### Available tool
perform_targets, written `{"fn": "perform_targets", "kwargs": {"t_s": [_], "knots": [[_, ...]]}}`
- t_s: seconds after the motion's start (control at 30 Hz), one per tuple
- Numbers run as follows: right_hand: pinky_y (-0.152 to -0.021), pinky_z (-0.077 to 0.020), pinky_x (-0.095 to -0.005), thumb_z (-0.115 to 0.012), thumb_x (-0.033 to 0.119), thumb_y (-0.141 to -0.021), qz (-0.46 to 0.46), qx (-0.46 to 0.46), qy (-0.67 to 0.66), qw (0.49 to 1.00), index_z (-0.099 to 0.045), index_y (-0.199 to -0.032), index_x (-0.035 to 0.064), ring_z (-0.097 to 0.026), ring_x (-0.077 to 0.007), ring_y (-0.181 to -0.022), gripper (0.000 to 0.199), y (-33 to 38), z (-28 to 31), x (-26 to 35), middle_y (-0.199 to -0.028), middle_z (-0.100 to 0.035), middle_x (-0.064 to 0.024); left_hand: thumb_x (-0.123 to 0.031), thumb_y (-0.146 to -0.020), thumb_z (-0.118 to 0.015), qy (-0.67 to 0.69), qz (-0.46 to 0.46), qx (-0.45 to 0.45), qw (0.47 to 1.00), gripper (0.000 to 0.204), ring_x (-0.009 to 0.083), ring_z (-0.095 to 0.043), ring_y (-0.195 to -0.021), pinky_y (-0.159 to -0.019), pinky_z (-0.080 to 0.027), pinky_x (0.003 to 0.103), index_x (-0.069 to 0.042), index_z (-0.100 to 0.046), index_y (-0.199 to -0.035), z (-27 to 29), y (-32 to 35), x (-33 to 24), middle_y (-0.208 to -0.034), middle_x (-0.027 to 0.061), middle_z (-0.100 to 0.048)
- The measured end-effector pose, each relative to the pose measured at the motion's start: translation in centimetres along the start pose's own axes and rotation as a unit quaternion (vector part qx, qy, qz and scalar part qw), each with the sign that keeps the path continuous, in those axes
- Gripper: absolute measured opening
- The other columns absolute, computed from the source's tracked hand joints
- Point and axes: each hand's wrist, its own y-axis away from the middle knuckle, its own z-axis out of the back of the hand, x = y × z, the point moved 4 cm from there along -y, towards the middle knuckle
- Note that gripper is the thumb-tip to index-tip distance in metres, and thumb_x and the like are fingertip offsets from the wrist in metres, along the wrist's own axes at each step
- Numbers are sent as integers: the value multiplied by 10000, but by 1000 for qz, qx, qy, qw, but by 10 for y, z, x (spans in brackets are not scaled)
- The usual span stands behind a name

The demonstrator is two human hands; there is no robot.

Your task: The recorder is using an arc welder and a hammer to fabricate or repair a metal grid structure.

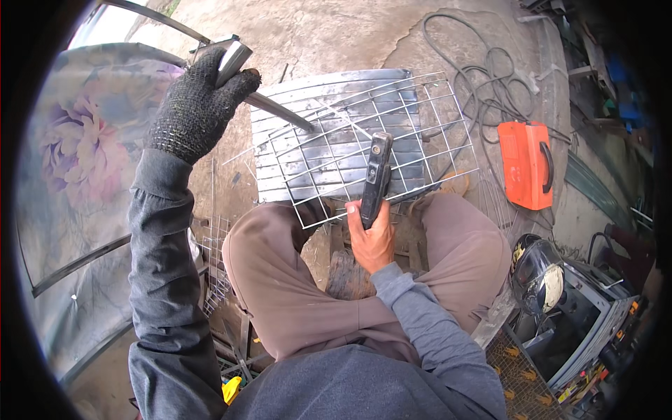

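My left hand [199, 105], in a dark knitted glove, grips a grey metal bar [280, 112]. A short silver piece [234, 61] sticks up from the same grip; whether it joins the bar is hidden by the fingers. The bar's far end is over a white wire grid [343, 176]. My bare right hand [371, 234] is closed round a black welding electrode holder [376, 178]. From its tip a thin electrode [341, 117] slants up and left over the grid. Beneath the grid is a slatted metal panel [280, 183], in front of my knees.
An orange welding machine [525, 166] stands on the right, with grey cable [483, 77] coiled behind it. A welding helmet [537, 273] lies by my right knee, near a grey crate-like frame [595, 329]. A flowered sheet [91, 154] on a metal frame hangs at the left.
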Motion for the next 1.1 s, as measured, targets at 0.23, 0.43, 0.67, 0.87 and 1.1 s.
{"fn": "perform_targets", "kwargs": {"t_s": [0.23, 0.43, 0.67, 0.87, 1.1], "knots": [[-792, -558, -388, -698, 240, -1002, 11, -1, -3, 1000, -554, -1130, 42, -740, -244, -868, 276, -1, 2, 1, -983, -767, -95, -327, -983, -702, 11, -21, -9, 1000, 358, 190, -693, -787, -716, -558, 352, -47, -665, -1203, -6, 0, -9, -946, 116, -732], [-773, -553, -428, -690, 248, -1004, 12, -3, -12, 1000, -533, -1137, 44, -739, -318, -869, 290, -1, 4, 3, -976, -756, -118, -339, -982, -712, -65, -73, -27, 995, 402, 247, -731, -948, -836, -578, 383, -71, -658, -1277, -6, -2, -18, -1023, 141, -747], [-815, -558, -386, -684, 237, -1013, -2, -5, -5, 1000, -533, -1144, 29, -741, -264, -889, 289, -1, 4, 2, -1006, -771, -106, -346, -992, -702, -111, -71, 11, 991, 459, 277, -722, -1038, -873, -572, 406, -42, -613, -1325, -10, -8, -16, -1078, 161, -745], [-786, -545, -428, -679, 234, -1011, 38, -29, -54, 997, -524, -1147, 45, -740, -322, -902, 280, -2, 4, 1, -1000, -752, -122, -377, -993, -698, -40, -56, 4, 998, 443, 256, -722, -960, -828, -564, 398, -28, -627, -1257, -9, -5, -7, -1019, 140, -748], [-813, -547, -421, -680, 218, -1008, 35, -35, -37, 998, -519, -1151, 33, -743, -310, -925, 284, -3, 6, 4, -1040, -761, -117, -340, -994, -699, -74, -156, -45, 984, 404, 208, -721, -923, -807, -552, 344, -26, -648, -1243, -9, 6, -5, -1010, 123, -750]]}}
